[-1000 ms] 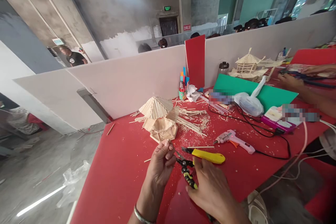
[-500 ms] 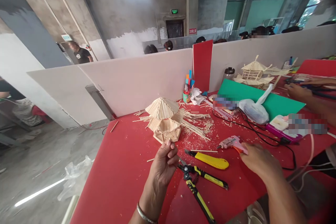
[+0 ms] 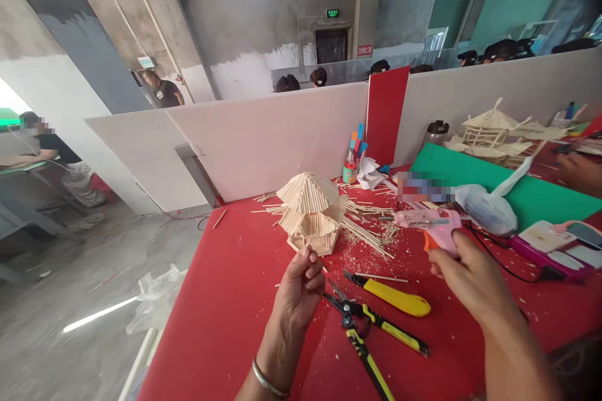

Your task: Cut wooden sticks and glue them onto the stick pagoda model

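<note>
My left hand [image 3: 301, 285] is closed in a pinch just in front of a small wooden stick pavilion model [image 3: 311, 210]; what its fingertips hold is too small to make out. My right hand [image 3: 465, 276] grips a pink hot glue gun [image 3: 430, 223], lifted off the red table [image 3: 221, 319] with its nozzle pointing left toward the model. Black-and-yellow pliers [image 3: 371, 338] lie open on the table between my hands. A yellow utility knife [image 3: 392, 297] rests just beyond them.
Loose sticks [image 3: 367, 232] and sawdust lie right of the model. A cup of pens [image 3: 350, 166], a red board [image 3: 383, 116], a green sheet [image 3: 536, 197], a plastic bag [image 3: 486, 207] and another stick model [image 3: 493, 131] stand farther back. A white partition [image 3: 263, 138] bounds the table. Another person's hand [image 3: 580, 172] is at far right.
My right hand let go of the pliers, reached right to the glue gun, took hold of it and lifted it toward the model. My left hand stayed pinched near the model.
</note>
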